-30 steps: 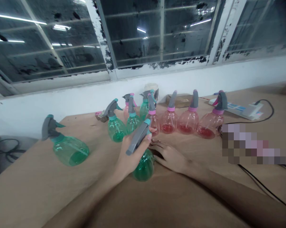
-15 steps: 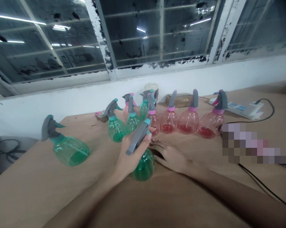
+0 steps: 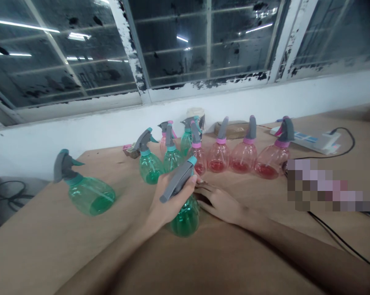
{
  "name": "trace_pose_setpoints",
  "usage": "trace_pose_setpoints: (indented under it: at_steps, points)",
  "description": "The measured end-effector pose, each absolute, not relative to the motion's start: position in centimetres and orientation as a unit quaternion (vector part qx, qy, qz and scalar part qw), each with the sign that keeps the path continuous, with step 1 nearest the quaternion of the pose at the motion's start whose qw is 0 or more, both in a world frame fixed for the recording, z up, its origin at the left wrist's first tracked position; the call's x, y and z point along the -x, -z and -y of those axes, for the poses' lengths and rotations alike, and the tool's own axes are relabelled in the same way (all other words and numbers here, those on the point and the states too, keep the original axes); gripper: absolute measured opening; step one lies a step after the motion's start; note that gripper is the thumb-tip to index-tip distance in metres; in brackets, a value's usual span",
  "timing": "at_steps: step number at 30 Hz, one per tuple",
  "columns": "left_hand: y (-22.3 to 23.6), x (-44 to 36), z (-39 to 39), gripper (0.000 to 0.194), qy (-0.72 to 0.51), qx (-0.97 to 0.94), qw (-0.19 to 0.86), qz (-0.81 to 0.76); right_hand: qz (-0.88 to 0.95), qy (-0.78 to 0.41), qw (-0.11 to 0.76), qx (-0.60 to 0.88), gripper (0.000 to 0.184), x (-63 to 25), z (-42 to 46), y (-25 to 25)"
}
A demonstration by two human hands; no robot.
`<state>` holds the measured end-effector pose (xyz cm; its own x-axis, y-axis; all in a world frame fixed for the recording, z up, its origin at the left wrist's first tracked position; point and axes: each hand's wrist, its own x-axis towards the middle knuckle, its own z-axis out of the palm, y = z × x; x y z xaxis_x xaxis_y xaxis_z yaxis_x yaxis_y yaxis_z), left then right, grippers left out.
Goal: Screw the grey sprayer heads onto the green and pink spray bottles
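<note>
In the head view, the left hand [image 3: 168, 209] grips a green sprayer [image 3: 185, 221]; the right hand [image 3: 220, 203] lies, fingers curled, at its three o'clock, touch unclear. A wide gap reaches the tilted sprayer [image 3: 91, 194] at nine, near the table [image 3: 49, 229] edge. Sprayers: five green, five pink.

No lettering, brand, number or sign can be read. Blue patches stand on the white power strip [image 3: 297, 136] at the right of the desk [image 3: 49, 246], too blurred to make out as print. Any marking on the brown box [image 3: 232, 130] is too small to tell; a pixelated patch [image 3: 323, 186] hides whatever lies under it.
</note>
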<state>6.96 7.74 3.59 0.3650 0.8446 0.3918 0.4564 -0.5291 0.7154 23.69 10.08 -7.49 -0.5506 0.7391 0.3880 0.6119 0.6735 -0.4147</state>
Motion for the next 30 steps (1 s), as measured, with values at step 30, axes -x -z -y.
trace_pose_setpoints:
  at_steps: [30]
  points:
    - [-1.1, -5.2, -6.9, 0.027, -0.417, -0.697, 0.147, -0.565, 0.87, -0.105, 0.271, 0.398, 0.041, -23.6, -10.0, 7.2]
